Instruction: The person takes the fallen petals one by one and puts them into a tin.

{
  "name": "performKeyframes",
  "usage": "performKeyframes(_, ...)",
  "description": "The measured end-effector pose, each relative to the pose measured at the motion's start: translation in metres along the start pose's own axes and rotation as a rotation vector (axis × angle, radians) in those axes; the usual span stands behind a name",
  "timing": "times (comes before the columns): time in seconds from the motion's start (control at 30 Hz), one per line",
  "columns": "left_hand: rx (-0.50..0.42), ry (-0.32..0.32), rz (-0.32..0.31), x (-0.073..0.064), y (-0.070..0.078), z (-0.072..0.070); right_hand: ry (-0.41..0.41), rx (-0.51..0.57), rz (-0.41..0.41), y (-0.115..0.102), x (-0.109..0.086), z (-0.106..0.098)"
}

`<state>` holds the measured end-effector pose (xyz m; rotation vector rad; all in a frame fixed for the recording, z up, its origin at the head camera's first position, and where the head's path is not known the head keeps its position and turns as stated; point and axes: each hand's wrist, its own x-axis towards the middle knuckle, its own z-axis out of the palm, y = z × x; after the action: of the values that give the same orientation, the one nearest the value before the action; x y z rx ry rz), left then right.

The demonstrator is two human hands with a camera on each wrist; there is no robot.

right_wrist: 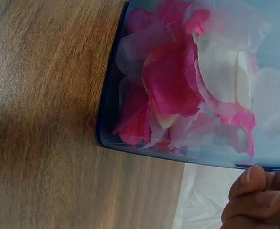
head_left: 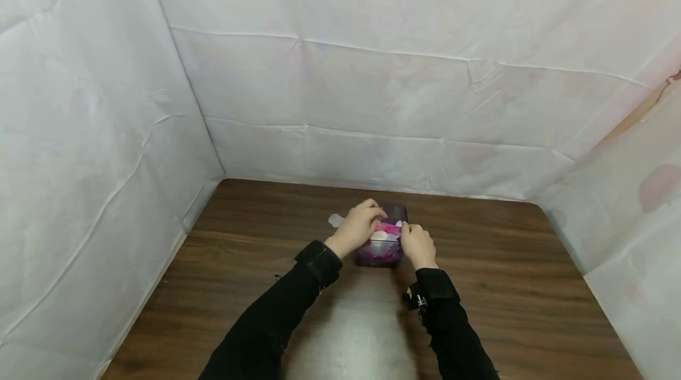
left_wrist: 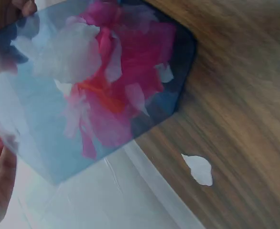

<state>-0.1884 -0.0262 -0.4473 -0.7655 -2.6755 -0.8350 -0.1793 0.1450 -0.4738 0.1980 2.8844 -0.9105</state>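
A see-through, dark bluish plastic box (head_left: pixel 379 255) stands on the table, holding a heap of pink, magenta and white petals (right_wrist: pixel 173 81). In the right wrist view, my right hand (right_wrist: pixel 257 198) grips the box by its edge with curled fingers; in the head view that right hand (head_left: pixel 418 245) is at the box's right side. My left hand (head_left: pixel 357 227) reaches over the box from the left, fingers bent down at its top. What lies between its fingertips is hidden. A single pale petal (left_wrist: pixel 199 170) lies on the wood beside the box, left of my left hand.
The brown wood-grain table (head_left: pixel 495 285) ends at a back edge close behind the box. White cloth walls (head_left: pixel 346 90) rise at the back, left and right. A bright reflection lies on the table between my forearms.
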Motion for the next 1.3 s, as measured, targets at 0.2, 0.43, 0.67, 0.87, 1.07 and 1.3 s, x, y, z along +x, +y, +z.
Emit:
performKeyframes(0.2, 0.236, -0.174, 0.006, 0.005, 0.006, 0.016, -0.011, -0.004, 0.01, 0.001, -0.001, 0.001)
performKeyframes(0.43, 0.243, -0.222, 0.099, 0.006, 0.003, 0.018, 0.008, 0.008, 0.01, 0.006, -0.003, -0.001)
performKeyframes(0.67, 0.074, 0.145, -0.195, 0.015, -0.033, 0.017, 0.027, 0.028, 0.017, 0.006, -0.006, -0.006)
performKeyframes(0.87, 0.084, 0.013, -0.536, -0.005, -0.079, 0.036, 0.052, 0.022, 0.0, 0.002, -0.005, -0.005)
performKeyframes(1.07, 0.128, -0.112, -0.531, -0.04, -0.105, 0.061, 0.05, 0.029, -0.013, -0.001, -0.005, 0.002)
performKeyframes(1.3, 0.252, -0.122, -0.364, -0.046, -0.103, 0.061, 0.056, 0.024, -0.012, -0.001, -0.004, 0.001)
